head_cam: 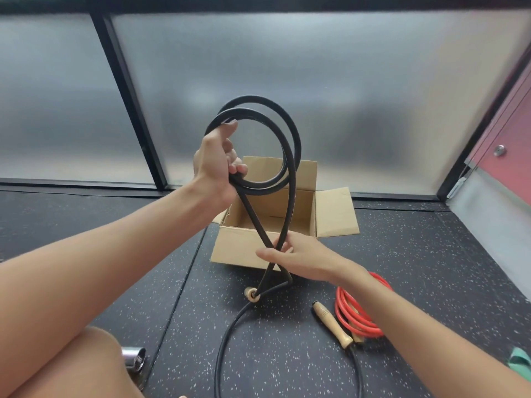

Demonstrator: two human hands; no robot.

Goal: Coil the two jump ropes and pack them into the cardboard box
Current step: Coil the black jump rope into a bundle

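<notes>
The left hand grips the black jump rope loops; the right hand pinches its strands above the open cardboard box

black rope cut off at btm edge

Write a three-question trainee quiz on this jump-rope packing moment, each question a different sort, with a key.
1. True or false: the red jump rope already lies inside the cardboard box.
2. Which hand holds the finished loops of the black jump rope? A) left hand B) right hand C) neither
3. Fill in: the red rope's handles are made of ____.

Key:
1. False; it lies coiled on the floor, right of the box, and the box looks empty.
2. A; the left hand grips the loops, while the right hand guides the strands lower down.
3. Wood; a wooden handle lies beside the coil.
</notes>
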